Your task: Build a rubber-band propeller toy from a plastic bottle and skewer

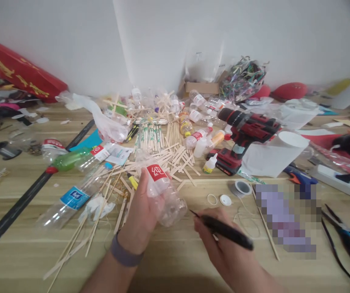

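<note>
In the head view, my left hand (144,207) is closed around a clear plastic bottle (170,203) with a red label. The bottle lies tilted across the palm, its base pointing down and right. My right hand (216,236) grips a black-handled tool with a thin pointed tip (226,231). That tip points at the bottle's base, with a small gap that seems to separate them. Whether it is an awl or another pointed tool, I cannot tell. Just beyond the right hand lie a white ring (211,199) and a white round cap (225,200).
Wooden sticks (175,156) spread behind the bottle. A red-black cordless drill (242,136), a glue bottle (210,163) and a wire spool (242,188) stand to the right. Pliers (345,232) lie far right. A blue-labelled bottle (74,199) and a dark bar (19,203) are left.
</note>
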### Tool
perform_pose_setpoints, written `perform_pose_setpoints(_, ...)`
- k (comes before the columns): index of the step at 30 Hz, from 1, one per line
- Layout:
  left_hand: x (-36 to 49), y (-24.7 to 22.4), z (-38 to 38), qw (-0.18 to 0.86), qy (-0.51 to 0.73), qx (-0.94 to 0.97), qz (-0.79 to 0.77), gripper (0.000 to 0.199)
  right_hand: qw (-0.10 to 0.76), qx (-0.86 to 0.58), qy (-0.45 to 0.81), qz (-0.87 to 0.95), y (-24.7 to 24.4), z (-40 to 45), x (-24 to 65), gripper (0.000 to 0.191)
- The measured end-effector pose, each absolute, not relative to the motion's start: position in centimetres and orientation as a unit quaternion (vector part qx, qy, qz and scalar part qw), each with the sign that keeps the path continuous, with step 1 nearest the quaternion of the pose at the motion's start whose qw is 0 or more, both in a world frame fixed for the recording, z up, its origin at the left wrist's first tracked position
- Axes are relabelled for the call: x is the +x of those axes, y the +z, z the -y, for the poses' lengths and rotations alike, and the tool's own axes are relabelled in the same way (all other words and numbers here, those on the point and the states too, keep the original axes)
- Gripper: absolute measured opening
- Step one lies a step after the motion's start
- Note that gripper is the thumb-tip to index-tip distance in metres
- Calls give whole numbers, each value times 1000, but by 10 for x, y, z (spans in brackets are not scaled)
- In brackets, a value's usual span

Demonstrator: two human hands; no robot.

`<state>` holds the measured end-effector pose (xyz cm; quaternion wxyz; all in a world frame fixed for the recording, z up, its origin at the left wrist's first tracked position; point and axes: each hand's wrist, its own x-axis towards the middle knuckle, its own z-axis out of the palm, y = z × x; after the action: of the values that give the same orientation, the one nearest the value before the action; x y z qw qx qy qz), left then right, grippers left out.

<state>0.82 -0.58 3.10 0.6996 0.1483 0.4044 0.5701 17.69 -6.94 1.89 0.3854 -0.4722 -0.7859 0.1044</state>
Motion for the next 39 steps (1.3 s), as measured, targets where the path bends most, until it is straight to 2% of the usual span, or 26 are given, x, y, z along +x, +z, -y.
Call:
perform_pose_setpoints(3,9,42,1,726,573,47,-377,49,425,-420,27,801,11,69,170,14)
perform_pose_setpoints(7,8,45,0,710,583,29,-395,46,432,-380,-43,817,10,67,166,17)
perform_pose_setpoints(11,8,41,0,695,608,10,-384,37,417,-381,-55,823,13,67,163,19)
perform_pose_setpoints(20,12,35,4,703,607,39,-368,41,405,-396,-73,821,16,65,160,18)
perform_pose_setpoints(24,14,28,7,667,639,74,-377,30,409,-413,-70,811,13,63,160,17)
perform_pose_setpoints(27,17,24,11,610,692,119,-367,28,428,-472,42,770,12,60,158,13)
perform_pose_setpoints(31,20,24,13,555,732,154,-363,34,424,-501,394,644,17,56,157,24)
perform_pose_setpoints(33,21,26,13,546,736,176,-358,39,410,-482,529,565,21,55,157,28)
perform_pose_setpoints(36,23,29,17,550,741,196,-331,51,405,-471,601,504,25,54,158,40)
perform_pose_setpoints(39,27,31,24,586,706,223,-331,57,406,-452,643,466,28,53,156,44)
